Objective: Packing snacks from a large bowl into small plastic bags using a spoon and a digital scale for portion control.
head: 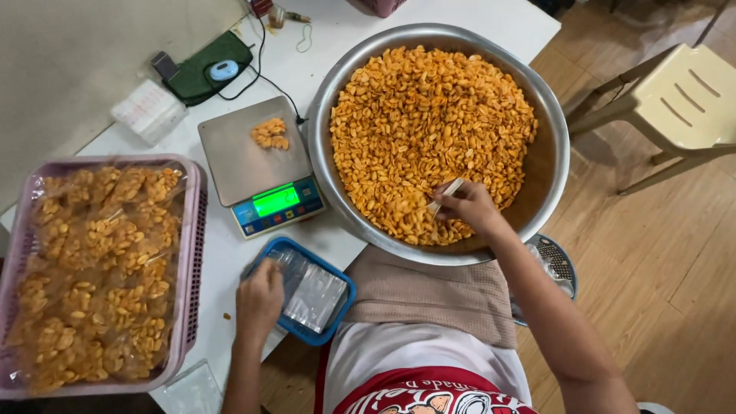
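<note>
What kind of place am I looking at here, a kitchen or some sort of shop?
Probably a small home snack-packing setup rather than a shop: a big metal basin heaped with orange fried peanuts, a digital scale on the white table, and a pink basket of filled clear bags.

One camera, worn on the head, looks almost straight down from close above a white table (322, 238), the wide metal bowl (552, 130) and the person's lap. Floor and a chair (682, 92) fill its right edge. No second view.
</note>
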